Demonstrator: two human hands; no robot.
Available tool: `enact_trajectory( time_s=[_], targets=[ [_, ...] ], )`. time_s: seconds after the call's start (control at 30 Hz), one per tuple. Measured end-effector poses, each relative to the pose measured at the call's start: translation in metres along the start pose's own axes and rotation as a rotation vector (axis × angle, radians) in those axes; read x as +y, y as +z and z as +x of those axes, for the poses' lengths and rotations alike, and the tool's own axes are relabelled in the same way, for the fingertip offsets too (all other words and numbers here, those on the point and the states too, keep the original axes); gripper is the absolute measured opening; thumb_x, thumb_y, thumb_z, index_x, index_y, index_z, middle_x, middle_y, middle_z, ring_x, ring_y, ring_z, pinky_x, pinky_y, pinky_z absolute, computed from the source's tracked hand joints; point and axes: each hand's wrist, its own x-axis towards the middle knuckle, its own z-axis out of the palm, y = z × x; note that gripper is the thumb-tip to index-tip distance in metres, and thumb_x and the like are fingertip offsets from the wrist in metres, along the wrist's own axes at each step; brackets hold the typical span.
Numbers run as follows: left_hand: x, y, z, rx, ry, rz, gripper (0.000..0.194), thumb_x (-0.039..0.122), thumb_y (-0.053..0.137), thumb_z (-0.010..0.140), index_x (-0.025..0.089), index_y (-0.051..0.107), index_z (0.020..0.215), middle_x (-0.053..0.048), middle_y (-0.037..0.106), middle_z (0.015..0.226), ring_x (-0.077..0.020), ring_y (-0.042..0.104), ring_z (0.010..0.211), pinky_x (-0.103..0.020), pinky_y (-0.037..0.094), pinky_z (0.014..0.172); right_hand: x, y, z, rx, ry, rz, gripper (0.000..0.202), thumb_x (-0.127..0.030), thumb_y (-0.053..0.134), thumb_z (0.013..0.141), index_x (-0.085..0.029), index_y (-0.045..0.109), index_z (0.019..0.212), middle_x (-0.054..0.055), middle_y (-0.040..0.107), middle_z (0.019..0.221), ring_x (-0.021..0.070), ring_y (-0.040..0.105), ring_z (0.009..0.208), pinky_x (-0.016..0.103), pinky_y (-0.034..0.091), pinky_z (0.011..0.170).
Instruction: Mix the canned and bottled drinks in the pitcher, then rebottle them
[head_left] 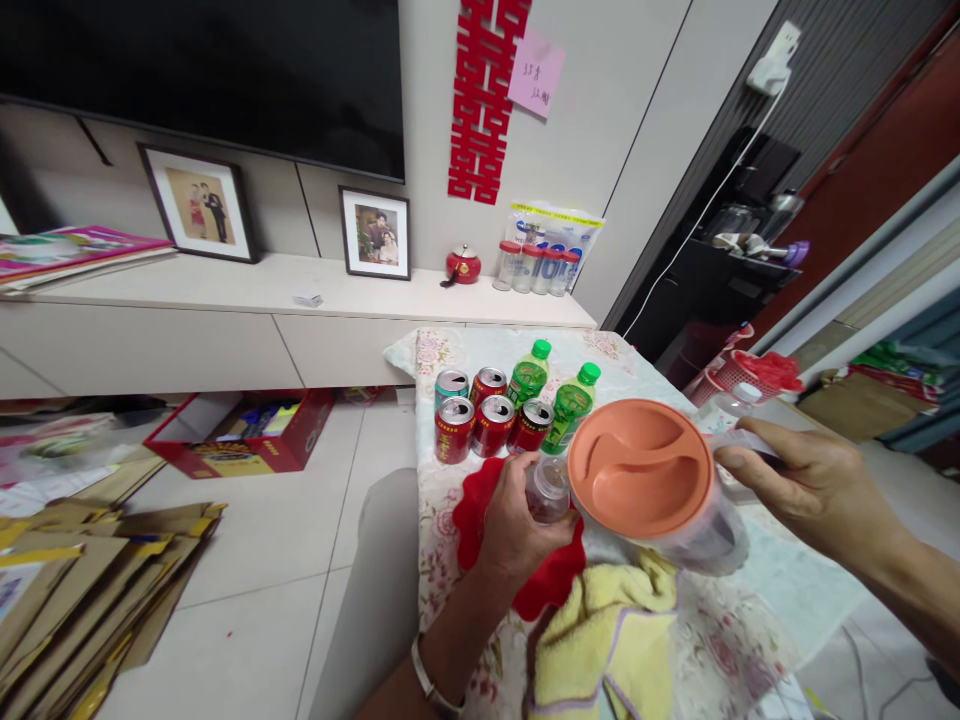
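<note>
My left hand (517, 525) is wrapped round a small clear jar (550, 485) above a red scalloped mat (476, 500). The fingers of my right hand (802, 485) are closed on the handle of a clear pitcher (701, 540) with an orange lid (641, 468). The pitcher is tilted, its lid side close beside the jar. Whether liquid is flowing cannot be made out. Behind my left hand stand several drink cans (454, 430) and two green-capped bottles (572, 408). A yellow towel (607, 640) lies in front of the pitcher.
The table has a floral cloth (442, 540). Behind it, a white cabinet (330, 300) holds red-lidded jars (531, 268), a red pot (463, 265) and framed photos (377, 233). On the floor at left are a red box (240, 435) and flattened cardboard (82, 590).
</note>
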Motion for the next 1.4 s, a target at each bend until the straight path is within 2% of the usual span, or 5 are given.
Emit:
enact_trajectory(
  time_s=[0.3, 0.57, 1.0, 1.2, 1.4],
  targets=[
    [-0.0007, -0.0009, -0.0006, -0.027, -0.005, 0.018, 0.068, 0.029, 0.081, 0.064, 0.021, 0.055, 0.126, -0.012, 0.069, 0.115, -0.0299, 0.071, 0.106, -0.046, 0.059, 0.093, -0.0036, -0.0024, 0.0029, -0.014, -0.148, -0.040, 0.064, -0.065, 0.045, 0.101, -0.021, 0.053, 0.056, 0.000, 0.056, 0.047, 0.0109, 0.044, 0.036, 0.021, 0.039, 0.036],
    [0.0003, -0.0009, -0.0008, -0.016, 0.007, 0.022, 0.067, 0.028, 0.081, 0.064, 0.020, 0.056, 0.125, -0.012, 0.070, 0.115, -0.0298, 0.071, 0.106, -0.045, 0.060, 0.093, -0.0034, -0.0024, 0.0033, 0.005, -0.192, -0.061, 0.062, -0.063, 0.045, 0.102, -0.020, 0.055, 0.059, -0.001, 0.052, 0.045, 0.0109, 0.044, 0.036, 0.021, 0.038, 0.036],
    [0.0007, -0.0014, -0.0001, -0.029, -0.012, 0.023, 0.069, 0.028, 0.081, 0.063, 0.017, 0.056, 0.126, -0.013, 0.070, 0.115, -0.0295, 0.071, 0.106, -0.044, 0.060, 0.093, -0.0046, -0.0023, 0.0033, 0.004, -0.158, -0.050, 0.063, -0.065, 0.046, 0.101, -0.020, 0.056, 0.058, -0.001, 0.053, 0.045, 0.0107, 0.043, 0.036, 0.020, 0.038, 0.036],
    [0.0003, -0.0017, -0.0004, -0.021, 0.026, 0.041, 0.067, 0.028, 0.080, 0.064, 0.017, 0.056, 0.126, -0.014, 0.070, 0.116, -0.0298, 0.071, 0.107, -0.045, 0.060, 0.094, -0.0048, -0.0024, 0.0042, 0.009, -0.173, -0.053, 0.062, -0.065, 0.045, 0.101, -0.020, 0.056, 0.059, -0.003, 0.046, 0.044, 0.0105, 0.042, 0.035, 0.020, 0.038, 0.035],
    [-0.0025, -0.0006, -0.0010, -0.025, 0.011, 0.022, 0.070, 0.028, 0.081, 0.063, 0.017, 0.055, 0.127, -0.013, 0.070, 0.116, -0.0304, 0.071, 0.107, -0.046, 0.059, 0.094, -0.0045, -0.0025, 0.0037, 0.003, -0.171, -0.059, 0.065, -0.066, 0.043, 0.102, -0.020, 0.056, 0.058, -0.001, 0.052, 0.044, 0.0107, 0.044, 0.034, 0.020, 0.038, 0.036]
  ],
)
